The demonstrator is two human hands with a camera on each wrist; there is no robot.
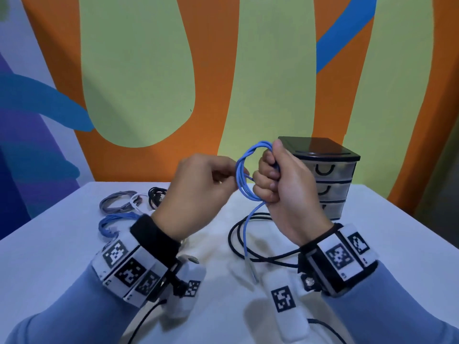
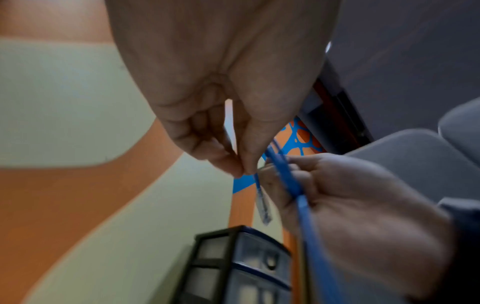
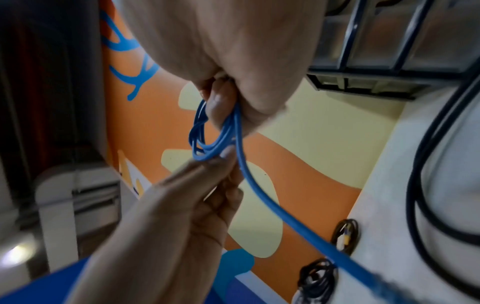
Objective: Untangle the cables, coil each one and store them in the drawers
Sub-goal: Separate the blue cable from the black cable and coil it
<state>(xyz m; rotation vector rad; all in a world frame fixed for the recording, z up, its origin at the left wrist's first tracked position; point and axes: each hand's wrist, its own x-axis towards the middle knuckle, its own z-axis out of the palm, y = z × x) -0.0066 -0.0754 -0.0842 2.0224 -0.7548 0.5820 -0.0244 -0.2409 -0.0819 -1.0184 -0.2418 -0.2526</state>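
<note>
At frame centre my right hand (image 1: 280, 184) grips the coiled blue cable (image 1: 244, 170) above the table (image 1: 62, 244); my left hand (image 1: 198, 192) pinches its end. Its tail hangs onto a black cable (image 1: 233, 244). Drawers (image 1: 330, 180) stand right, shut.

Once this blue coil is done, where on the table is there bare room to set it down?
Bare table lies at the near left, before the coiled cables, and at the right beside the drawers. The middle is crowded: a loose black cable sprawls under the hands.
</note>
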